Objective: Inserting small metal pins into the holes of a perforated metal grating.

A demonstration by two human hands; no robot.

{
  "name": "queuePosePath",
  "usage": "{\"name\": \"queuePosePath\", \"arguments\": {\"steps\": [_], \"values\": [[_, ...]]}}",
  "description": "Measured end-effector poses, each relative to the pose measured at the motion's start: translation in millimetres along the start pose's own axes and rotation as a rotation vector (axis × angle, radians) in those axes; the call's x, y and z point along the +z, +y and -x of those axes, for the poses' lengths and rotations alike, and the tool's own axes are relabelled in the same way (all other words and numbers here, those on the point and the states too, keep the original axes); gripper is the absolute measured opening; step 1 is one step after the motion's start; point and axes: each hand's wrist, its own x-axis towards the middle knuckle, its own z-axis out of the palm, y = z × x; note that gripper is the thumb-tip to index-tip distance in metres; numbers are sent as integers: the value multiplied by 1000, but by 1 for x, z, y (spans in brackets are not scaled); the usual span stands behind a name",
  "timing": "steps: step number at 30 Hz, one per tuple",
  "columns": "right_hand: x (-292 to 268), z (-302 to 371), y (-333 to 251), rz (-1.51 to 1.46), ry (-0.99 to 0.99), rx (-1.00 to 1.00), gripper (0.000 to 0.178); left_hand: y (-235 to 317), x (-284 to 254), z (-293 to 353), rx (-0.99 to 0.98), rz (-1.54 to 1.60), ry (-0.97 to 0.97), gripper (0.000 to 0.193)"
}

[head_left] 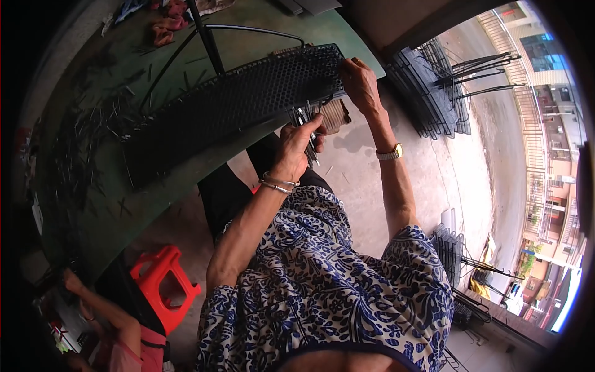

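A long black perforated mesh panel (242, 93) lies aslant on the green table, its right end overhanging the near edge. My left hand (297, 149) is closed round a bundle of thin dark and shiny strips (304, 118), just below the panel's right end. At that end my right hand (361, 84) has its fingers bent and pinched together against the panel's corner. What its fingertips hold, if anything, is too small to make out. A thin black metal frame (214, 46) rises behind the panel, with a curved bar reaching along its far side.
Many loose dark strips (80, 142) litter the left of the green table (142, 214). A red plastic stool (164, 288) stands at lower left, near a person in pink (133, 344). Stacked black wire racks (427, 90) stand at right, their rods sticking out. Cloths (167, 28) lie far left.
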Motion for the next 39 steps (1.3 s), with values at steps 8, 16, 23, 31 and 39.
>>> {"name": "queuePosePath", "arguments": {"steps": [8, 16, 23, 31, 39], "values": [[8, 18, -12, 200, 140, 221, 16, -1, 2, 3, 33, 32, -14, 14], [8, 19, -21, 223, 211, 294, 19, -1, 1, 1, 33, 71, -30, 15], [3, 22, -15, 248, 182, 251, 21, 1, 2, 2, 18, 40, -26, 14], [4, 21, -14, 264, 164, 248, 19, 0, 6, 5, 28, 33, 7, 13], [5, 28, -29, 316, 171, 264, 25, -3, 1, 3, 21, 36, -25, 14]]}}
